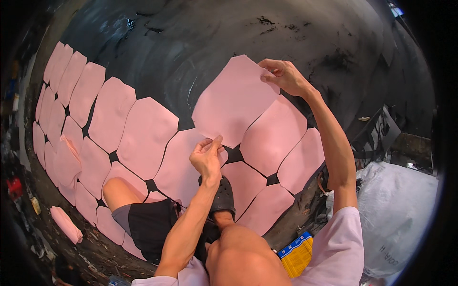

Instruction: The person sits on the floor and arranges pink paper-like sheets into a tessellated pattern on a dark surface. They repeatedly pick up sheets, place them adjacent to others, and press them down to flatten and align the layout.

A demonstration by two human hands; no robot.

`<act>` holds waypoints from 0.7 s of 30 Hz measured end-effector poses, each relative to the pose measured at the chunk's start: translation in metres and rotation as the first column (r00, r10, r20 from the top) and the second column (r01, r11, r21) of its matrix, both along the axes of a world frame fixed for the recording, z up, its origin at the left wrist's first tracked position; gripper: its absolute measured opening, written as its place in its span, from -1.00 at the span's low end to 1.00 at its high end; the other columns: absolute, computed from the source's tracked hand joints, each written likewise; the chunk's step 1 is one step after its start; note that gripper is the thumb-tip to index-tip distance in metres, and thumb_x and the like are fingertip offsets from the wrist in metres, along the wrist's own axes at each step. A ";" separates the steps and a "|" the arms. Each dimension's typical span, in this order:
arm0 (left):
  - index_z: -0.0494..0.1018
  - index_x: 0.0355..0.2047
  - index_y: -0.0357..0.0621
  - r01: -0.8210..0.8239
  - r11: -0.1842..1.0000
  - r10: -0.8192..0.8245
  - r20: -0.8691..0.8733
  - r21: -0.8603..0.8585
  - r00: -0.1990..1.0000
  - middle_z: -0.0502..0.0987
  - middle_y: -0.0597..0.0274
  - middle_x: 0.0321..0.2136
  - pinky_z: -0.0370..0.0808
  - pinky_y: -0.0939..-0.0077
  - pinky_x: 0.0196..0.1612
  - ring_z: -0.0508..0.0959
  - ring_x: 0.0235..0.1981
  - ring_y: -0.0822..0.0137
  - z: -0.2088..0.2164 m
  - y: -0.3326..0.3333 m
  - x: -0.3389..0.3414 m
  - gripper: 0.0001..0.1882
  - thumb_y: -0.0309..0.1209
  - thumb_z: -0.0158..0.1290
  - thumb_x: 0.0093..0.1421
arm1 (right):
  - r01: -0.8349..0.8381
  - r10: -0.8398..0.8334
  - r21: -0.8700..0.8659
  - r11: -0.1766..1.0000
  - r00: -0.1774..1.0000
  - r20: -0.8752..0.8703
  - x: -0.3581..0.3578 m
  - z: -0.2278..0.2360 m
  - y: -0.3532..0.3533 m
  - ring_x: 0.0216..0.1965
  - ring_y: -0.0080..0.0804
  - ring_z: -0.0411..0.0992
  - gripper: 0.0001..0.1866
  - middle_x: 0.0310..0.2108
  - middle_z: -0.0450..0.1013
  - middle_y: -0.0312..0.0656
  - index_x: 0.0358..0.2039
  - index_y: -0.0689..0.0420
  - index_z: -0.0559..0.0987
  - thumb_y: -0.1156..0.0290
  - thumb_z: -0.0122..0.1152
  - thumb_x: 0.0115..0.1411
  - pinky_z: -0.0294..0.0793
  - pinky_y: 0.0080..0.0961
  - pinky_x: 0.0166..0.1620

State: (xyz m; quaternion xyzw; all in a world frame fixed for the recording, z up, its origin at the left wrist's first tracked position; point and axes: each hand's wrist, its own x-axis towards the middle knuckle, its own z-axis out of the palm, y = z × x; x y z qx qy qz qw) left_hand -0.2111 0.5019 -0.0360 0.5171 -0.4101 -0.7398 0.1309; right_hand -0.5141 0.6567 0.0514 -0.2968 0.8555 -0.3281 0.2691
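A flat pink sheet with cut-off corners [236, 100] is held between my two hands, tilted slightly over the rows of similar sheets. My left hand [206, 157] pinches its lower edge between thumb and fingers. With thumb and bent fingers, my right hand [286, 77] grips its upper right edge. Just below lies another pink sheet [274, 136], edge to edge with its neighbours. Several more, such as the one left of my hands [148, 131], cover the dark surface [157, 62], which shows through small gaps at their corners.
A stack of folded pink sheets [67, 162] rests on the laid rows at left, and a pink bundle [66, 225] lies on the ground beyond. At right are a large white plastic-wrapped sack [396, 214] and a yellow-and-blue package [296, 255]. My shoe [222, 198] presses on the sheets.
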 end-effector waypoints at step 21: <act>0.59 0.00 -0.34 0.295 0.878 -0.139 0.388 -0.377 0.911 0.74 0.13 -0.46 0.58 0.48 -0.47 0.59 -0.59 0.41 -0.010 -0.005 -0.009 -0.48 -0.40 0.59 0.14 | -0.017 0.145 0.311 0.950 0.907 -0.395 0.005 -0.044 -0.007 -0.02 -0.08 0.62 -0.45 0.09 0.60 -0.09 0.26 0.03 0.65 0.26 0.51 0.27 0.62 -0.15 0.04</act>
